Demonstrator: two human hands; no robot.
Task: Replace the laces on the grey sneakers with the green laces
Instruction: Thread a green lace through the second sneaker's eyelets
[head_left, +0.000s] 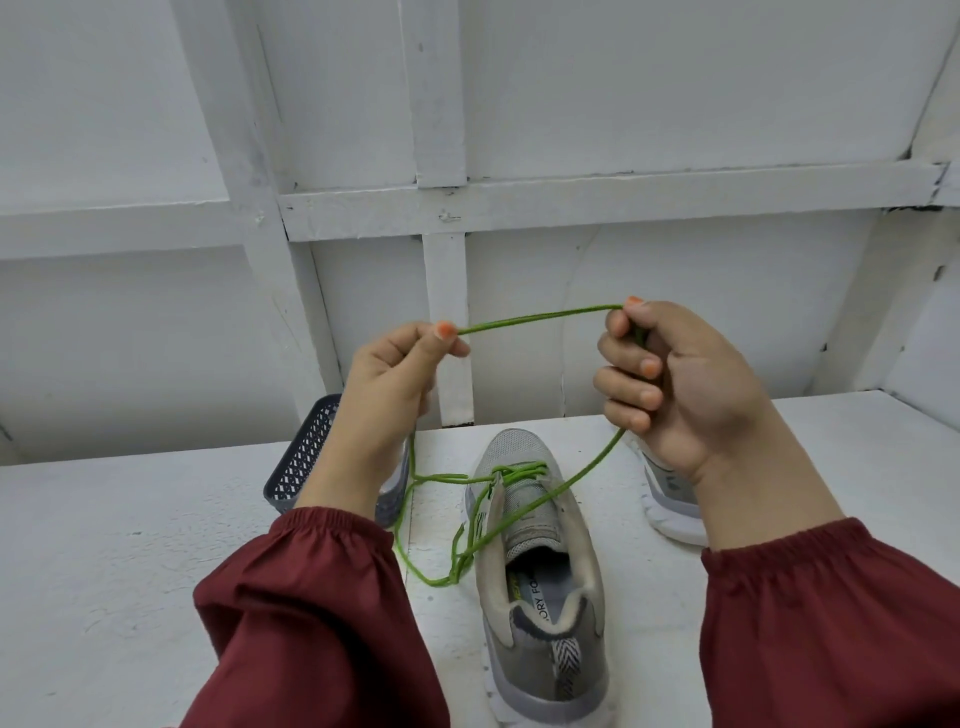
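Head view: a thin green cord lace (540, 315) is held stretched between both grips, raised above the white desk (130, 545). The left grip (387, 384) is pinched on it at thumb and forefinger; the right grip (675, 384) is curled round it. The grey mesh sneaker (540, 545) is stood mid-desk near the front edge. No old lace is seen on it, and only the toe-end eyelets are threaded. The second grey sneaker (670, 499), toward the right edge, is mostly hidden, so its lacing cannot be told. Progress is judged early.
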